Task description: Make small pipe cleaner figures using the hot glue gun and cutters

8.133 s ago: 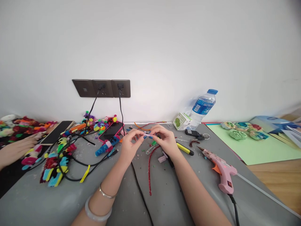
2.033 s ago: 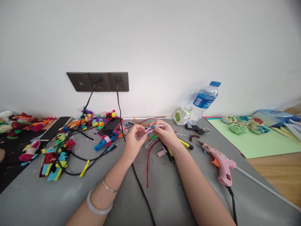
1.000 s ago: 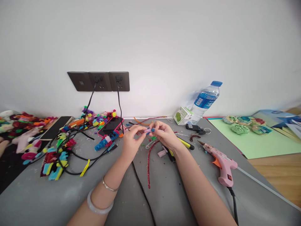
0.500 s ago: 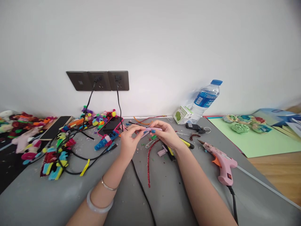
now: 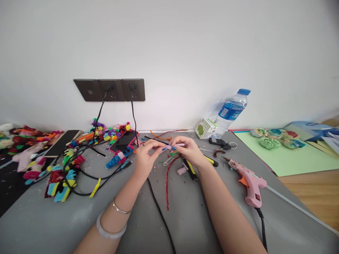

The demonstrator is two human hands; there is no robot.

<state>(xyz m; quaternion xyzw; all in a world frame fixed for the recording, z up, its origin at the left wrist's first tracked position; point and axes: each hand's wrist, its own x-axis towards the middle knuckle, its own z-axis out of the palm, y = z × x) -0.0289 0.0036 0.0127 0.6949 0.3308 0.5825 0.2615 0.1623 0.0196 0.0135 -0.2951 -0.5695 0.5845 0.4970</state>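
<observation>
A thin lilac pipe cleaner (image 5: 167, 147) is pinched between my two hands above the middle of the table. My left hand (image 5: 148, 155) grips it from the left with thumb and fingertips. From the right, my right hand (image 5: 188, 151) closes thumb and fingers on it, and a short end pokes out past those fingertips. Beneath the hands lie a red tinsel pipe cleaner (image 5: 167, 187), yellow-and-black pliers (image 5: 191, 170) partly hidden by my right wrist, and a small lilac piece (image 5: 182, 170).
On the right lies a pink glue gun (image 5: 249, 180) with its cord. A water bottle (image 5: 230, 113), a small box (image 5: 203, 129) and keys (image 5: 222, 143) stand or lie near the wall. Black cables (image 5: 79, 192), phones (image 5: 123, 141) and colourful pipe-cleaner figures (image 5: 59, 180) crowd the left.
The lilac pipe cleaner has turned slightly in my fingers, and its right end now points out past my right fingertips. Both hands stay in nearly the same place.
</observation>
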